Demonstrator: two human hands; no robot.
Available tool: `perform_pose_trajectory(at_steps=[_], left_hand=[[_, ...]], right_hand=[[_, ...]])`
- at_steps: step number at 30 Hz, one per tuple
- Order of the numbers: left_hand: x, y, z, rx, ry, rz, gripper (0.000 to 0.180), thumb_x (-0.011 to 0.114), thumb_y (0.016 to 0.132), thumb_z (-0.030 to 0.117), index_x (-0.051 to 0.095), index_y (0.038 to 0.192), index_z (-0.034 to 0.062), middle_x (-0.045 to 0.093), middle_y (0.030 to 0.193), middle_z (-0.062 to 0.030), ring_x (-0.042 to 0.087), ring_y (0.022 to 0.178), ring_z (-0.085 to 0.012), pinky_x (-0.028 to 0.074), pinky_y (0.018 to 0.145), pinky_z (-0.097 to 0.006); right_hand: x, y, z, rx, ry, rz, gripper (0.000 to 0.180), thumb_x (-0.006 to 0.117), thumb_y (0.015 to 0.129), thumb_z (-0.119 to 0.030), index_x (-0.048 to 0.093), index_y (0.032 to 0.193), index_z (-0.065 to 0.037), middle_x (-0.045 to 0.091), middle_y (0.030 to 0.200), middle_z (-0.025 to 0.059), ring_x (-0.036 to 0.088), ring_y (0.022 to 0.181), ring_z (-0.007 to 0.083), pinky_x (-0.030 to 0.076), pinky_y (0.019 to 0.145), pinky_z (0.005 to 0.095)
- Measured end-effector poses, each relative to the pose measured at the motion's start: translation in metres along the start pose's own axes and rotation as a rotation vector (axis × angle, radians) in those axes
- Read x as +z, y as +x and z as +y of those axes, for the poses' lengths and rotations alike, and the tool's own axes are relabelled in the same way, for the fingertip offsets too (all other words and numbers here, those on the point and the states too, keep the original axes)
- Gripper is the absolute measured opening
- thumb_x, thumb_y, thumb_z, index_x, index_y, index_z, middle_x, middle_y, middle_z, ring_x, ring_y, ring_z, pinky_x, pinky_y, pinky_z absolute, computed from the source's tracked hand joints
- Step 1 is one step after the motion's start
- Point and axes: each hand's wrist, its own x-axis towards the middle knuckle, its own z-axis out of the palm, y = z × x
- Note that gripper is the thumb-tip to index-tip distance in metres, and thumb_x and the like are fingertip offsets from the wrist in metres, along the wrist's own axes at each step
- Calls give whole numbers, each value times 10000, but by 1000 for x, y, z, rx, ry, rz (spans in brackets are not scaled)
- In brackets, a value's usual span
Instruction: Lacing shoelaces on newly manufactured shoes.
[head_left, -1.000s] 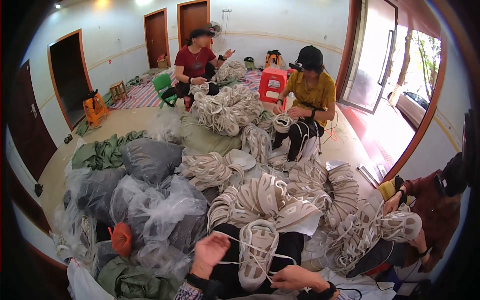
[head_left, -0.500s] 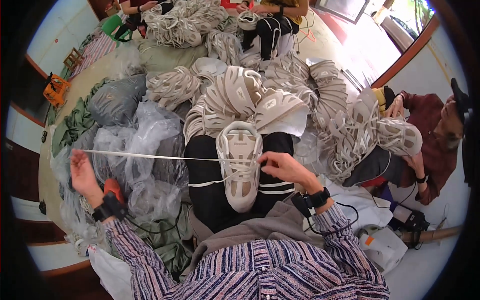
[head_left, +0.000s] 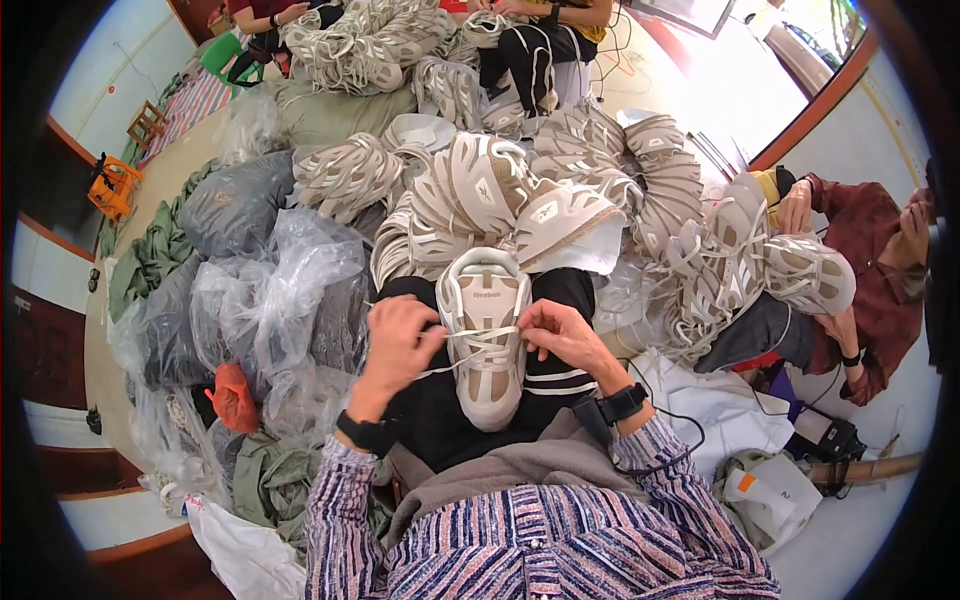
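Note:
A beige and white sneaker upper (head_left: 487, 385) rests between my black-trousered thighs, its toe toward me. A pale shoelace (head_left: 484, 337) crosses its front in several rows. My left hand (head_left: 402, 338) is at the upper's left edge, its fingertips pinched on the lace. My right hand (head_left: 562, 335) is at the right edge, thumb and forefinger closed at the lace there. A loose strand of lace hangs by my left hand.
Nested stacks of sneaker uppers (head_left: 345, 172) lie ahead of me. Clear plastic bags (head_left: 300, 270) and an orange-red bag (head_left: 233, 398) are at left. At right a co-worker's hand (head_left: 797, 208) is beside more uppers; other people sit at the back.
My left hand has come in from far left, where it held the lace stretched out, to the upper's left edge. My right hand has stayed near the right edge.

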Motion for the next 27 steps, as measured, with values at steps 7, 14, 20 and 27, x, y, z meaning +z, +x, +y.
perform_pose_trajectory(at_steps=[7,14,20,27], left_hand=[[2,15,16,15,-226,-266,198,605,828,242,581,808,47,605,750,-119,595,640,-313,444,548,-385],[-14,28,-1,-441,-914,-225,299,518,939,260,574,739,45,397,581,91,306,510,-18,222,451,-195],[-9,24,-17,-566,-927,-357,281,520,940,247,570,754,42,367,569,93,300,502,-2,212,436,-191],[-38,13,-7,-500,-1060,-461,236,544,922,211,618,771,45,472,556,60,399,470,-19,288,432,-186]], right_hand=[[-9,-5,7,-12,208,50,104,577,864,-56,573,945,9,584,766,21,575,640,76,498,532,210],[-8,-4,9,-15,126,61,105,582,856,-64,576,935,5,589,745,22,556,602,70,494,521,221],[2,7,-5,-56,-42,109,104,631,839,-76,554,854,-8,566,677,12,539,538,62,471,473,212],[12,5,3,-20,-166,173,183,679,803,-89,517,751,-21,556,595,29,540,491,78,447,439,233]])
